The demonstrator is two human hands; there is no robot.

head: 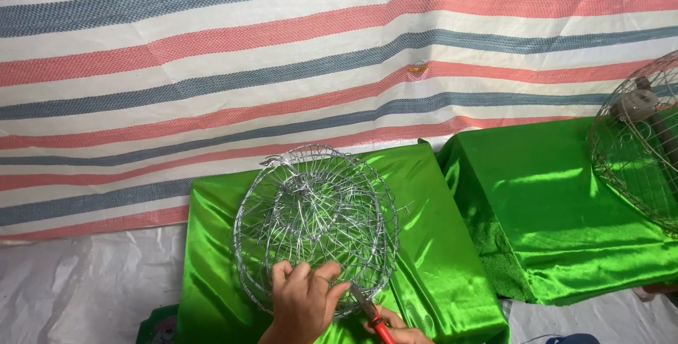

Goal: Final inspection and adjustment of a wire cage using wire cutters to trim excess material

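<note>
Basket [316, 225] of bent silver wire, round and open-meshed, stands tilted on its side on a block draped in shiny green cloth [424, 245], its open mouth turned toward the person. Inside it the wires spiral and cross into a smaller ring near the middle, and a few loose wire ends stick out at the right rim.

At the basket's lower rim the left hand [305, 300] is curled around the wires, fingers hooked through the mesh and gripping it. Just to the right of it, the right hand [395, 326] sits low at the picture's edge, closed around the red handles of a pair of pliers [369, 309]. The dark tip of the pliers points up and left and reaches the basket's bottom rim, right beside the left thumb; whether it bites a wire there I cannot tell.

A second green-covered block [558, 210] stands just to the right of the first, a narrow gap between them. On its far right corner rests another wire basket [639, 139], partly cut off by the frame, with a grey roll of something showing through its mesh.

Behind both blocks hangs a woven tarp [282, 54] striped in white, red and blue-grey. Pale, crinkled plastic sheeting [85, 287] covers the ground at lower left.
</note>
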